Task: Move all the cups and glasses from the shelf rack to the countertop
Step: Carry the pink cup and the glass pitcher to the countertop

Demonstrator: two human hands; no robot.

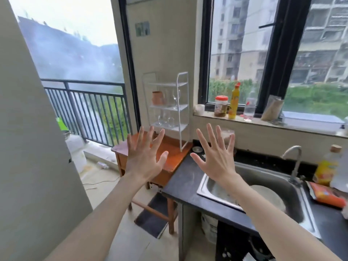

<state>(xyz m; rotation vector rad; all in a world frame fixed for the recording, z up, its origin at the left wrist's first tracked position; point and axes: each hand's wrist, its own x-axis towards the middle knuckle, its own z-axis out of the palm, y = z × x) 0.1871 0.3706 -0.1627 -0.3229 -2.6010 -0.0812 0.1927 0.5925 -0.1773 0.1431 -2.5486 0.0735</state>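
— So what holds what, biggest first?

— Lower right of the frame, the steel sink [209, 187] is sunk into the dark tabletop [180, 185], and a pale round dish [271, 196] lies in its basin. Left of that tabletop, at the centre of the frame, the wooden side table [175, 157] carries the white shelf rack [183, 110]. Its middle tier has a terracotta cup [157, 97] with a clear stemmed glass [174, 98] beside it; the bottom tier has several clear glasses [166, 120], too blurred to count. The top tier shows nothing I can make out.

— And on the window sill?

— Right of centre, a red-lidded jar [221, 106] with something brownish inside, a yellow bottle [234, 102] next to it, then a clear bottle [250, 106].

— The hands?

— Both are raised, backs to the camera, fingers spread wide. The left hand [145, 157] hovers in front of the side table, the right hand [216, 157] above the sink's near corner. Neither touches or holds anything; the cups and glasses sit on the rack.
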